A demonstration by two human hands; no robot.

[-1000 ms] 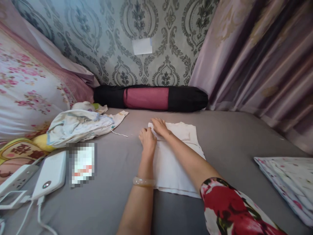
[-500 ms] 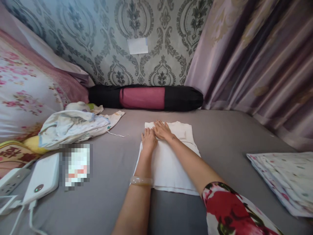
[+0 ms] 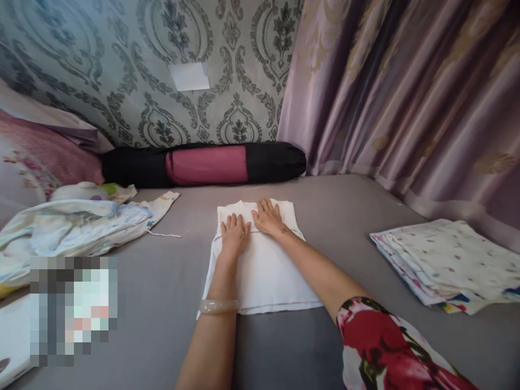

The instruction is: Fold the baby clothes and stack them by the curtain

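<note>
A white cloth garment (image 3: 272, 276), which looks like a small shirt with its sides folded in, lies flat in front of me on the grey bed sheet (image 3: 162, 303). My left hand (image 3: 235, 235) rests palm down on its upper left part, fingers stretched out. On the upper right part lies my right hand (image 3: 268, 216), also flat with the fingers spread. Both hands press on the cloth without gripping it. A pale bangle (image 3: 219, 307) circles my left wrist. My right forearm covers part of the garment's right edge.
A stack of folded printed clothes (image 3: 450, 260) sits at the right. Crumpled baby clothes (image 3: 81, 222) lie at the left, near a blurred-out item (image 3: 87, 309) and a white power bank (image 3: 16, 336). A black and pink rolled bag (image 3: 207, 165) lies along the wall; a curtain (image 3: 345, 92) hangs at the right.
My view has turned to the right, showing more of the folded stack. My hands have moved apart on the garment, the right one toward its right side.
</note>
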